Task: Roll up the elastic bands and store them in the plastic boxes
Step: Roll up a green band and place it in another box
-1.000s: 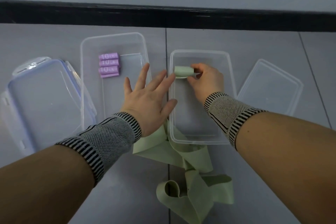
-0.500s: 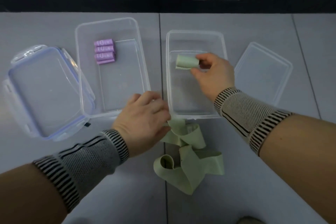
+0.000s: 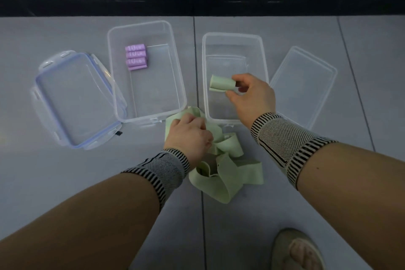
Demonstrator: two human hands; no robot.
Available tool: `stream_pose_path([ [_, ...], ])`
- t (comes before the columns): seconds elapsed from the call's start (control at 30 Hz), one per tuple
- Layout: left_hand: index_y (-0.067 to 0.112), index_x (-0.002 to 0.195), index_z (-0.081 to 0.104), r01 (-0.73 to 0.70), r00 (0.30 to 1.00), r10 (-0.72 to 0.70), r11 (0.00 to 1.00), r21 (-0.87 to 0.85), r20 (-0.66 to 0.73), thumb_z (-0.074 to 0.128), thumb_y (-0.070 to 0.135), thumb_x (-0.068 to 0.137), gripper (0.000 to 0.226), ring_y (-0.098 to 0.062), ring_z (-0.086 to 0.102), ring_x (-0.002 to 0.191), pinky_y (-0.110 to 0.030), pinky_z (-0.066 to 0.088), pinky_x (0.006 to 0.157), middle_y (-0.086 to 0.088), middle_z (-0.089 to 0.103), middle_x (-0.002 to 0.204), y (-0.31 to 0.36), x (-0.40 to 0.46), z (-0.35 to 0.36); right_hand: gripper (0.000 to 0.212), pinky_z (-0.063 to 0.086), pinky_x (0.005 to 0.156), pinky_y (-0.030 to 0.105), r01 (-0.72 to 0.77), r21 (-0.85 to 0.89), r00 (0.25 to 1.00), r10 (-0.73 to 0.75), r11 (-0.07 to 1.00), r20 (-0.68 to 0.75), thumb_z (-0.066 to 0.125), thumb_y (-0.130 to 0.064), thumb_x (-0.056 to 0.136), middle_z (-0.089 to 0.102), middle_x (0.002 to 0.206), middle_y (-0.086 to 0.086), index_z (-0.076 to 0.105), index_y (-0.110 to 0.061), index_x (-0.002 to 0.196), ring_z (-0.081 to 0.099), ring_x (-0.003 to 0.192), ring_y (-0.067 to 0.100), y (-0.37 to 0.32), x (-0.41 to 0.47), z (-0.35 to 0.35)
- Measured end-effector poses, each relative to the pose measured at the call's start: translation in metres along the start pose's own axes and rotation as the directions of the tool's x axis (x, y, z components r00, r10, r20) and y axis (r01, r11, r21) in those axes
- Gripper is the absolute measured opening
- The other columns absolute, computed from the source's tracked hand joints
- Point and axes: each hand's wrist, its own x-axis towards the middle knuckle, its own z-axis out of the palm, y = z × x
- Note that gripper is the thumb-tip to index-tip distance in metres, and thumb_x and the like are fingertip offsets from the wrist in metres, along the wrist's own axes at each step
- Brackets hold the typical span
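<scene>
Two clear plastic boxes stand open on the grey floor. The left box (image 3: 140,114) holds several rolled purple bands (image 3: 135,57) marked 10 LB at its far left. My right hand (image 3: 252,96) pinches a rolled green band (image 3: 221,83) over the right box (image 3: 232,37). Just in front of the boxes, a heap of loose green bands (image 3: 228,169) lies on the floor. My left hand (image 3: 188,136) rests on the heap's far end with its fingers curled into the fabric.
A clip lid with a blue seal (image 3: 74,98) lies left of the boxes, and a plain clear lid (image 3: 304,83) lies to the right. A black skirting strip (image 3: 197,4) runs along the wall. A foot in a sandal (image 3: 298,250) shows at the bottom right.
My left hand pulled back from over the boxes and closed on the loose green bands. My right hand brought the green roll from the box's far end toward its middle.
</scene>
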Motion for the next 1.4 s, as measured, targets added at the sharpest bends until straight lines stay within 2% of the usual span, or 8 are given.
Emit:
stream_pose_path([
  [0.17, 0.033, 0.103, 0.064, 0.039, 0.999, -0.041, 0.991, -0.126, -0.013, 0.048, 0.043, 0.089, 0.024, -0.019, 0.035, 0.116, -0.035, 0.03, 0.098, 0.009, 0.053, 0.114, -0.007, -0.013, -0.01, 0.034, 0.047, 0.087, 0.024, -0.016, 0.001, 1.0, 0.016, 1.0, -0.005, 0.068, -0.028, 0.084, 0.066, 0.104, -0.007, 0.062, -0.023, 0.118, 0.06, 0.094, 0.01, -0.002, -0.002, -0.004],
  [0.3, 0.03, 0.074, 0.052, -0.147, 0.989, 0.147, 0.974, -0.174, -0.013, 0.057, 0.039, 0.079, 0.011, -0.015, 0.046, 0.096, -0.032, 0.039, 0.09, 0.014, 0.047, 0.082, -0.017, -0.046, -0.034, 0.036, 0.048, 0.089, 0.027, -0.031, -0.01, 1.0, 0.031, 0.999, -0.001, 0.068, -0.028, 0.084, 0.066, 0.105, -0.006, 0.062, -0.023, 0.119, 0.061, 0.095, 0.012, -0.006, -0.006, -0.009],
  [0.37, 0.026, 0.07, 0.056, -0.132, 0.99, 0.14, 0.964, -0.229, 0.018, 0.057, 0.039, 0.08, 0.016, -0.016, 0.054, 0.085, -0.028, 0.044, 0.081, 0.013, 0.05, 0.075, -0.019, -0.062, -0.05, 0.036, 0.046, 0.088, 0.024, -0.032, 0.01, 0.999, 0.032, 0.999, -0.004, 0.069, -0.028, 0.083, 0.067, 0.105, -0.006, 0.063, -0.024, 0.118, 0.061, 0.095, 0.012, -0.013, -0.011, -0.012],
  [0.53, 0.021, 0.083, 0.059, 0.024, 0.983, -0.059, 0.979, -0.201, -0.173, 0.043, 0.042, 0.094, 0.028, -0.02, 0.059, 0.08, -0.03, 0.045, 0.071, 0.003, 0.06, 0.081, -0.026, -0.053, -0.072, 0.035, 0.044, 0.085, 0.022, 0.004, 0.032, 1.0, -0.004, 0.999, -0.009, 0.069, -0.027, 0.083, 0.065, 0.101, -0.007, 0.064, -0.023, 0.117, 0.061, 0.093, 0.012, -0.022, -0.018, -0.017],
  [0.63, 0.024, 0.117, 0.058, 0.039, 0.973, -0.074, 0.986, -0.159, -0.22, 0.046, 0.038, 0.094, 0.029, -0.019, 0.05, 0.111, -0.034, 0.042, 0.094, 0.003, 0.059, 0.117, -0.031, -0.031, -0.073, 0.036, 0.043, 0.085, 0.02, 0.001, 0.021, 1.0, -0.001, 1.0, -0.015, 0.069, -0.027, 0.083, 0.065, 0.103, -0.006, 0.063, -0.022, 0.118, 0.06, 0.093, 0.011, -0.021, -0.013, -0.018],
  [0.8, 0.026, 0.145, 0.029, 0.066, 0.98, -0.064, 0.998, 0.003, -0.19, 0.043, 0.04, 0.094, 0.054, -0.02, 0.009, 0.144, -0.043, 0.02, 0.114, 0.008, 0.024, 0.154, -0.041, 0.015, -0.07, 0.035, 0.045, 0.085, 0.021, -0.012, 0.039, 1.0, 0.013, 0.999, -0.024, 0.069, -0.026, 0.083, 0.067, 0.104, -0.003, 0.064, -0.022, 0.117, 0.061, 0.092, 0.011, -0.015, 0.008, -0.007],
  [1.0, 0.027, 0.15, 0.004, 0.078, 0.991, -0.066, 0.992, 0.098, -0.119, 0.032, 0.046, 0.096, 0.064, -0.021, -0.015, 0.145, -0.053, 0.005, 0.115, 0.01, -0.004, 0.159, -0.056, 0.059, -0.061, 0.032, 0.04, 0.077, 0.015, -0.011, 0.081, 0.998, 0.015, 0.997, -0.053, 0.066, -0.023, 0.086, 0.065, 0.101, -0.007, 0.063, -0.021, 0.118, 0.058, 0.082, 0.008, -0.01, 0.045, 0.013],
  [1.4, 0.028, 0.15, 0.001, 0.02, 0.989, -0.019, 1.0, 0.006, -0.147, 0.026, 0.055, 0.094, 0.068, -0.016, -0.02, 0.144, -0.057, -0.003, 0.114, 0.016, -0.005, 0.158, -0.068, 0.066, -0.042, 0.029, 0.051, 0.091, 0.033, 0.003, 0.047, 0.999, -0.001, 0.999, -0.052, 0.063, -0.019, 0.087, 0.068, 0.106, -0.002, 0.064, -0.021, 0.115, 0.064, 0.094, 0.017, 0.005, 0.1, 0.056],
])
